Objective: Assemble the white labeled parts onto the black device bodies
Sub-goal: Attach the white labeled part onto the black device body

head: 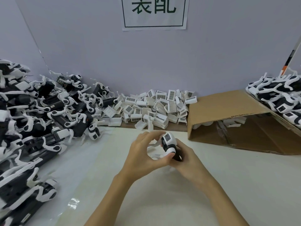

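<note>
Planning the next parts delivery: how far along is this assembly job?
Done, it seems: a stack of units on the cardboard box at right. In hand: the left hand and right hand both grip one black body, a white part at its top. Left: the big pile of bodies at left and the heap of white labeled parts by the wall. Most looks undone.

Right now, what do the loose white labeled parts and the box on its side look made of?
White labeled parts: likely molded plastic, matte, thin rigid walls, printed stickers on them. Box: brown corrugated cardboard, the fluted edge shows at its open end.
</note>
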Demonstrator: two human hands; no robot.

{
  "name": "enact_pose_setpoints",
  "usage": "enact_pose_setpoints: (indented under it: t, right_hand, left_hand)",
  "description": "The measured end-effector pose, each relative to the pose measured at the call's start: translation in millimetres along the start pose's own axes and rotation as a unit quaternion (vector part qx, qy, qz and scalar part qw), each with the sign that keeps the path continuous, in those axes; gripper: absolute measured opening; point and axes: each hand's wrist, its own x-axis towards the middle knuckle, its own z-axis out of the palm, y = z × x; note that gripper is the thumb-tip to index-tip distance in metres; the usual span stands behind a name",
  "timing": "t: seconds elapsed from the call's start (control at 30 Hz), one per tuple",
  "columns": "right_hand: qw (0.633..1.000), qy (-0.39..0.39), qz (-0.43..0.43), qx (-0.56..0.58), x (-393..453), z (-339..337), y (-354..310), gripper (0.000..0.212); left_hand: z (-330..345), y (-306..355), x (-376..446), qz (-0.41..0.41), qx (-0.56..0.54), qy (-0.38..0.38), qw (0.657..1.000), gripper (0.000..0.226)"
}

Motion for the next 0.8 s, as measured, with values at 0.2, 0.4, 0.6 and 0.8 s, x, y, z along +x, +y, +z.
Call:
enact_pose_setpoints:
  t: [0.2,0.4,0.6,0.8]
  right_hand:
    - [0.999,0.027,0.009,0.027,2,7,-4,0.051]
    - [0.990,0.102,0.065,0.078,4,12,-7,0.055]
    - [0.989,0.129,0.026,0.062,1,20,-12,0.059]
    - [0.985,0.121,-0.086,-0.088,-1,19,-7,0.093]
  left_hand:
    - [11,8,1,-0.029,-0.049,0.075,0.996,0.061]
    - [-9,6,13,-0.213,-0.256,0.090,0.939,0.047]
    - [-23,-5,16,-0.249,-0.202,-0.002,0.947,0.051]
    - [-67,-23,10,-0.170,-0.230,-0.143,0.948,0.041]
